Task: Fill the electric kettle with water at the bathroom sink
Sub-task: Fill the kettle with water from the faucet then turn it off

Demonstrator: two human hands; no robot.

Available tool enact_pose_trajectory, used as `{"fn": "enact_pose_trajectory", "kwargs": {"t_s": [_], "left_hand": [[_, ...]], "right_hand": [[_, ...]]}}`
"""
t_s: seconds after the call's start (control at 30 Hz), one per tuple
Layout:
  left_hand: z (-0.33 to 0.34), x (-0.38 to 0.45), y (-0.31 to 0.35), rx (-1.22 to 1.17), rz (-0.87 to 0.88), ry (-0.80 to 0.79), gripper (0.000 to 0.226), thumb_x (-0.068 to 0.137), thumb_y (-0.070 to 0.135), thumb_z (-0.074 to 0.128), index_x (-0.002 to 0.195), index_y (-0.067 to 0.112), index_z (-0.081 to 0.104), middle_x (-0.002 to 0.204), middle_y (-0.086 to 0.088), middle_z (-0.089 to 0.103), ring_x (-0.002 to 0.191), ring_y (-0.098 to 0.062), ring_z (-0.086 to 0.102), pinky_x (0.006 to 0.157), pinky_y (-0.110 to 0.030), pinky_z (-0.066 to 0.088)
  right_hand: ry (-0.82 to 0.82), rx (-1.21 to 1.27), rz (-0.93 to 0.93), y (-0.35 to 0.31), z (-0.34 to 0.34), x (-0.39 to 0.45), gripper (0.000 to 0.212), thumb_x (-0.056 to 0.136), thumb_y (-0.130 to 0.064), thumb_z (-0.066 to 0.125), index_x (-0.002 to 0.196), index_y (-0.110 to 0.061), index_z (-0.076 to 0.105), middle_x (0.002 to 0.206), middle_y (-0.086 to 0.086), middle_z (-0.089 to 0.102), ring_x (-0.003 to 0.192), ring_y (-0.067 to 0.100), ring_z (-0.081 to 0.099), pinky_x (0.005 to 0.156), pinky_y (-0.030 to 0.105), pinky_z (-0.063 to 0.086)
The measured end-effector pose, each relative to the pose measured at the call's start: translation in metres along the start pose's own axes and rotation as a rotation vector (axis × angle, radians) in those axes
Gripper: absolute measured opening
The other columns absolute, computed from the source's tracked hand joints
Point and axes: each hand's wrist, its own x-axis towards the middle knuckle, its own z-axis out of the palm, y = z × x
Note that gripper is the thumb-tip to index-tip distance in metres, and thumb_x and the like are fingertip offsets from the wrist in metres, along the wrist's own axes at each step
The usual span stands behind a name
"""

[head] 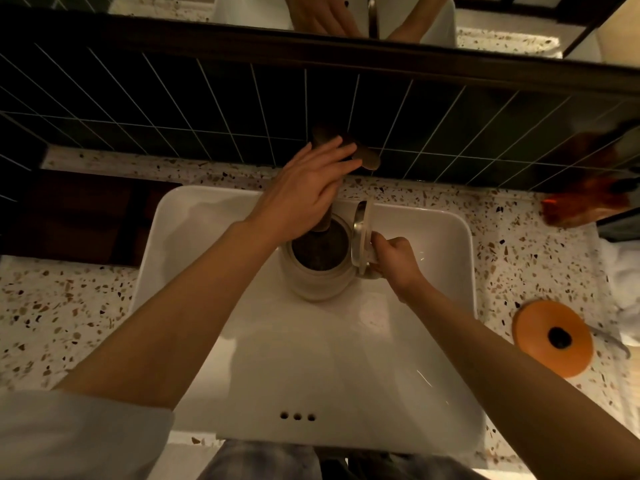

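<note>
**Kettle held under the tap in the sink**

The right hand's [398, 263] fingers [382, 242] are clenched around the handle of the white electric kettle [313, 275], which sits upright inside the white sink [346, 358] with its lid [362, 233] flipped open. The left hand's [304, 192] fingers [332, 150] rest on the dark tap [369, 157], draped over it rather than clearly closed. The spout reaches over the kettle's open mouth. On the speckled surface [69, 306] to the right lies an orange disc [552, 337].
</note>
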Motion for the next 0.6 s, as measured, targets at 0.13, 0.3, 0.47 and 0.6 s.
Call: {"fn": "enact_pose_trajectory", "kwargs": {"t_s": [0.13,0.3,0.47,0.6], "left_hand": [[0.006,-0.030,-0.005,-0.215,-0.233,0.334,0.037,0.098,0.006,0.044,0.133,0.007,0.058,0.136,-0.010,0.060,0.129,-0.016,0.052,0.113,-0.028,0.036],[0.026,-0.075,-0.022,-0.521,-0.727,0.421,0.034,0.100,0.018,0.050,0.134,0.016,0.057,0.144,0.000,0.051,0.133,-0.005,0.042,0.106,-0.010,0.031],[0.051,-0.094,-0.018,-1.100,-1.081,0.450,0.046,0.103,0.044,0.033,0.124,0.017,0.063,0.130,0.000,0.063,0.129,-0.015,0.050,0.114,-0.039,0.035],[0.061,-0.092,-0.007,-1.340,-1.177,0.534,0.060,0.101,0.054,0.026,0.118,0.012,0.065,0.112,-0.003,0.071,0.118,-0.019,0.061,0.096,-0.028,0.046]], "right_hand": [[0.009,0.012,0.011,0.000,0.000,0.000,0.052,0.093,-0.030,0.050,0.089,0.019,0.067,0.084,0.030,0.071,0.079,0.038,0.072,0.074,0.042,0.062],[0.030,-0.024,-0.013,-0.004,0.001,-0.005,0.066,0.080,-0.043,0.050,0.088,0.021,0.063,0.090,0.038,0.067,0.087,0.050,0.067,0.083,0.058,0.055],[0.030,-0.029,0.019,-0.007,0.000,-0.006,0.057,0.086,-0.033,0.050,0.086,0.022,0.062,0.079,0.035,0.067,0.081,0.049,0.068,0.081,0.054,0.059],[0.018,0.004,0.044,-0.009,-0.001,-0.008,0.044,0.092,-0.022,0.049,0.088,0.018,0.065,0.078,0.023,0.068,0.075,0.037,0.072,0.078,0.045,0.061]]}}
